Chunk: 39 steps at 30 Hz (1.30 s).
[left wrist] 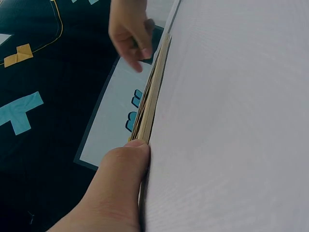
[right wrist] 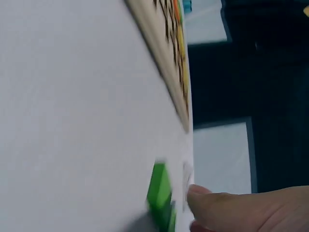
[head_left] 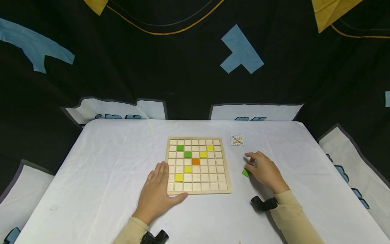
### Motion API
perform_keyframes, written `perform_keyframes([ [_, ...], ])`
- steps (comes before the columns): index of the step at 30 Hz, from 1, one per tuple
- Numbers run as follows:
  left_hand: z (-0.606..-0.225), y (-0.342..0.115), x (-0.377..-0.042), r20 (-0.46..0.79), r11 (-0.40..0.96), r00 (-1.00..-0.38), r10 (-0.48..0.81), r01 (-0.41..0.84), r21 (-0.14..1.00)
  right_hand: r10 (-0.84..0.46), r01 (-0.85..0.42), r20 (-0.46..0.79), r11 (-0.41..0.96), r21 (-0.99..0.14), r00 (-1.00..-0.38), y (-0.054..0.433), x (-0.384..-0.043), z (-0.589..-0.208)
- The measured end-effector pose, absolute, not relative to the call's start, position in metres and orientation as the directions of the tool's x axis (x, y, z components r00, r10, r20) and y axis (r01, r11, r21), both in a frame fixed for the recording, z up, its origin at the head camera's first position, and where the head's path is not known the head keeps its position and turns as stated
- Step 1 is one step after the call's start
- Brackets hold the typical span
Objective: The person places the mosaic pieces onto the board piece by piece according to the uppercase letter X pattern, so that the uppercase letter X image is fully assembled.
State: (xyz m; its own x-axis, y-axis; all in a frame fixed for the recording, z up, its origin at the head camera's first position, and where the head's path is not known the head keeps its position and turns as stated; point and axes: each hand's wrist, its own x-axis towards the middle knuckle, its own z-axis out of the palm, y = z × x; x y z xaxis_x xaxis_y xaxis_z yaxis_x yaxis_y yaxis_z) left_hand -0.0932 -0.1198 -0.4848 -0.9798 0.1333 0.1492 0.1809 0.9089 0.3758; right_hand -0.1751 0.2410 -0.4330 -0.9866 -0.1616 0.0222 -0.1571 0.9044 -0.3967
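Observation:
A wooden grid board lies flat on the table, its squares mostly plain with two green tiles, one orange tile and several yellow tiles. My left hand rests at the board's lower-left corner, fingers straight along its left side, thumb at the near edge. In the left wrist view that thumb touches the rim. To the right of the board, my right hand hovers with thumb and forefinger apart. Below the thumb is a green tile; a red piece shows partly between the fingers, perhaps beneath them.
A small printed card with a coloured grid pattern lies beyond my right hand, near the board's far right corner. White cloth covers the table. A black curtain hangs behind its far edge.

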Motion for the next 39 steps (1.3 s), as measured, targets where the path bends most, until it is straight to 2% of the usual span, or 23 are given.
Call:
perform_keyframes([
  [6, -0.485, -0.12, -0.093, 0.159, 0.907, -0.98, 0.124, 0.177, 0.383, -0.155, -0.141, -0.001, 0.897, -0.419, -0.988, 0.256, -0.172, -0.441],
  [15, -0.484, -0.12, -0.093, 0.135, 0.905, -0.983, 0.128, 0.172, 0.389, -0.129, -0.123, 0.019, 0.884, -0.451, -0.992, 0.251, -0.174, -0.443],
  [20, -0.483, -0.12, -0.093, 0.132, 0.904, -0.983, 0.131, 0.172, 0.39, -0.139, -0.148, 0.057, 0.838, -0.525, -0.989, 0.225, -0.175, -0.441],
  [27, -0.484, -0.12, -0.093, 0.135, 0.906, -0.982, 0.131, 0.174, 0.387, -0.253, -0.249, 0.08, 0.756, -0.605, -0.964, 0.169, -0.171, -0.44],
  [33, -0.485, -0.12, -0.093, 0.141, 0.907, -0.982, 0.129, 0.175, 0.382, -0.315, -0.301, 0.094, 0.713, -0.633, -0.944, 0.136, -0.168, -0.444],
  [39, -0.485, -0.12, -0.093, 0.144, 0.909, -0.981, 0.132, 0.178, 0.377, -0.353, -0.333, 0.099, 0.699, -0.633, -0.93, 0.123, -0.168, -0.45],
])
